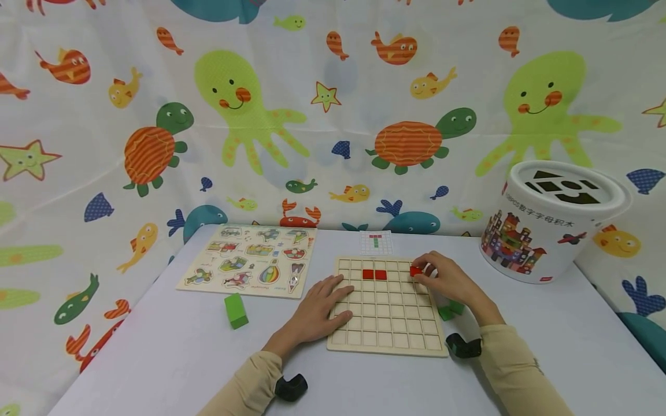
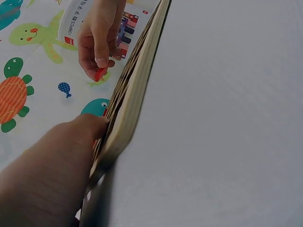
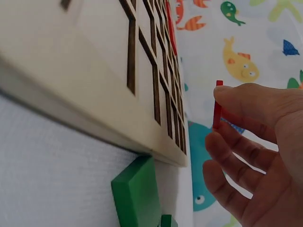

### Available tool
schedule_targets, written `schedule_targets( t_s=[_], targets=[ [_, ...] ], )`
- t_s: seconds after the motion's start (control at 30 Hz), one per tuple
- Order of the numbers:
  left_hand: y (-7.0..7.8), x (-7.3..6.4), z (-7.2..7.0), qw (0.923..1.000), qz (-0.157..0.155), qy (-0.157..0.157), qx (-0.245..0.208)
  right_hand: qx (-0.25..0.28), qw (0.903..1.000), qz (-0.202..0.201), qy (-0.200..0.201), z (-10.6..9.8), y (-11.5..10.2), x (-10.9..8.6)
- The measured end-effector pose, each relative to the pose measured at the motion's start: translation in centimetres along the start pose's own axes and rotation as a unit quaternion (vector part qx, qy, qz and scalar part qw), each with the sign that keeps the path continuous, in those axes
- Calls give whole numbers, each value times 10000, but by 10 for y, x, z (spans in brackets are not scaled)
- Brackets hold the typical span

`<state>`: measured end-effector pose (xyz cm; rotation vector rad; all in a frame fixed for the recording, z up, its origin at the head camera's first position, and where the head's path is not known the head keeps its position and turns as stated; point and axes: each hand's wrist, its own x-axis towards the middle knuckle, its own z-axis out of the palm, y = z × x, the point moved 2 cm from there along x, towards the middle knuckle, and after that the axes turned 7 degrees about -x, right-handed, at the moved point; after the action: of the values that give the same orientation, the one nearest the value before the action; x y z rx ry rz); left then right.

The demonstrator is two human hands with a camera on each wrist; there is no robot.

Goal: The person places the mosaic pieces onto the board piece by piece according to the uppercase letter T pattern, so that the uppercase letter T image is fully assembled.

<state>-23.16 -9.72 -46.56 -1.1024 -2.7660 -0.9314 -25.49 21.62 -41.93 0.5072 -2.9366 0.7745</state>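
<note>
A wooden grid board (image 1: 387,312) lies on the white table, with two red square tiles (image 1: 374,274) side by side in its second row. My left hand (image 1: 319,309) rests on the board's left edge, fingers spread and fairly straight. Above the board's upper right part, my right hand (image 1: 450,280) pinches another red square tile (image 1: 415,271) between thumb and fingers. The right wrist view shows this thin tile (image 3: 218,104) edge-on, held clear of the board. Green blocks (image 1: 450,310) lie by the board's right edge, partly hidden beneath the right forearm.
Behind the board lies a small pattern card (image 1: 384,249) with red and green squares. A picture puzzle board (image 1: 250,260) is at the back left, with a green block (image 1: 236,311) before it. A white bucket (image 1: 551,225) with a shape-slot lid stands at the back right.
</note>
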Motion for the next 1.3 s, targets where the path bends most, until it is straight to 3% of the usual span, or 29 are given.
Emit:
schedule_targets(
  t_s=[0.27, 1.3],
  targets=[
    [-1, 0, 0, 9999, 96, 128, 36, 91, 9999, -76, 21, 2, -5, 6],
    [0, 0, 1, 9999, 79, 111, 59, 210, 9992, -66, -334, 24, -15, 25]
  ],
)
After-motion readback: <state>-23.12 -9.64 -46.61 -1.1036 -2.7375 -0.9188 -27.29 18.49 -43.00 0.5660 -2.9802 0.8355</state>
